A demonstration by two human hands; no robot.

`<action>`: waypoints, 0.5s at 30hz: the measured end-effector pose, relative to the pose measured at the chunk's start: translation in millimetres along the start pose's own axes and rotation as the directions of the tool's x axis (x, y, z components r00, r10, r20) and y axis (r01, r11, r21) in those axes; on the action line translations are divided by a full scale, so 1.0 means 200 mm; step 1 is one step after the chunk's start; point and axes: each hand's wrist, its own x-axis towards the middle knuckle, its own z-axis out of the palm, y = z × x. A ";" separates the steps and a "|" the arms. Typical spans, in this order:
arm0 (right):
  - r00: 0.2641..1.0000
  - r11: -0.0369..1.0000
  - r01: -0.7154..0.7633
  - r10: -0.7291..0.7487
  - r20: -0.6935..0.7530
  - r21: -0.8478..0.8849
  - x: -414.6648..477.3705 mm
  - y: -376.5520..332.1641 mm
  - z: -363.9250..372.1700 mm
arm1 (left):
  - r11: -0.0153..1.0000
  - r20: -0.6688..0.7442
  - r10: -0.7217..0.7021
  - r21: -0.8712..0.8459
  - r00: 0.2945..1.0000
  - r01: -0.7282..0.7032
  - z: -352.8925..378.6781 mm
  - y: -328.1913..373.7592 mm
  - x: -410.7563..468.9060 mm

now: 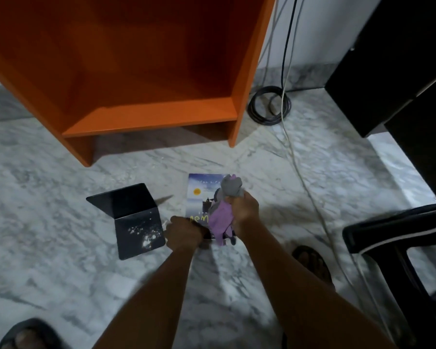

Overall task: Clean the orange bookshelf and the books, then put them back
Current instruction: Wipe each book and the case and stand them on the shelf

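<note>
Your 1 blue-covered book (199, 197) lies flat, face up, before the orange bookshelf (149, 117), a purple-grey cloth (222, 219) seemingly touching its cover.

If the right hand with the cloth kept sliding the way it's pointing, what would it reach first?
The right hand, gripping the cloth, would slide off the book, cross bare floor, and likely meet the orange bookshelf first, near its base; depth is unclear.

Black bookend (134, 217) on marble floor (61, 248), coiled black cable (268, 105), dark furniture (388, 71) at right
</note>
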 end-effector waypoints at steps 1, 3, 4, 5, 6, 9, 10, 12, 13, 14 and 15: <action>1.000 1.000 -0.001 0.001 0.012 0.000 -0.03 -0.01 -0.01 | 1.000 -0.017 0.006 0.016 1.000 -0.006 0.00 0.02 -0.02; 1.000 1.000 -0.005 0.005 0.022 0.003 -0.05 -0.01 -0.02 | 1.000 -0.093 0.021 0.002 0.995 -0.021 0.01 0.05 -0.09; 1.000 1.000 0.003 -0.003 0.025 -0.004 -0.05 -0.02 -0.03 | 0.999 -0.148 0.043 -0.020 0.988 -0.046 0.03 0.06 -0.13; 1.000 1.000 0.012 -0.012 0.027 -0.012 -0.05 -0.01 -0.03 | 0.997 -0.185 0.064 -0.035 0.981 -0.072 0.04 0.07 -0.17; 0.999 1.000 0.020 -0.020 0.030 -0.012 -0.04 -0.02 -0.04 | 0.993 -0.215 0.102 -0.038 0.971 -0.113 0.06 0.06 -0.18; 0.999 0.999 0.042 -0.042 0.022 0.001 -0.03 0.00 -0.05 | 0.982 -0.199 0.189 0.041 0.962 -0.184 0.08 0.02 -0.18; 0.999 0.999 0.041 -0.041 0.021 0.004 -0.03 0.00 -0.05 | 0.982 -0.188 0.188 0.046 0.964 -0.182 0.09 0.02 -0.17; 0.999 0.999 0.033 -0.033 0.023 0.020 -0.03 -0.01 -0.05 | 0.995 -0.166 0.079 -0.041 0.983 -0.087 0.06 0.07 -0.17; 0.999 0.999 0.027 -0.027 0.027 0.019 -0.04 -0.01 -0.05 | 0.997 -0.158 0.025 -0.072 0.987 -0.037 0.05 0.08 -0.15; 0.999 1.000 0.021 -0.021 0.031 0.014 -0.03 -0.02 -0.05 | 0.998 -0.142 -0.005 -0.068 0.990 -0.005 0.04 0.08 -0.13; 0.999 1.000 0.021 -0.022 0.038 0.013 -0.03 -0.02 -0.04 | 0.998 -0.096 -0.019 -0.068 0.995 0.013 0.03 0.08 -0.11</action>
